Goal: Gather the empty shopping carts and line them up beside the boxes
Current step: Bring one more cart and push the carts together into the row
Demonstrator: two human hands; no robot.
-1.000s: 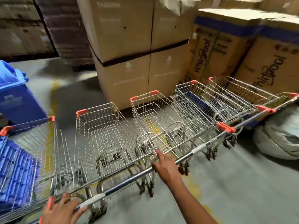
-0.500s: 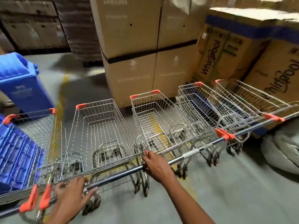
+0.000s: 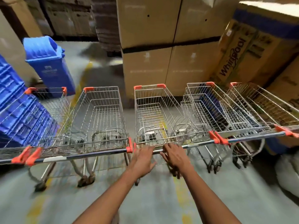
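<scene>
Both hands now sit on the middle cart (image 3: 155, 117): left hand (image 3: 143, 156) slid over from nine o'clock, right hand (image 3: 174, 155) beside it, fingers loosely spread, ready to push toward the boxes (image 3: 168, 46).

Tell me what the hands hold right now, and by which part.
Both the left hand and right hand lie on the handle bar of the middle cart. Motion blur hides whether the fingers are closed round it.
</scene>
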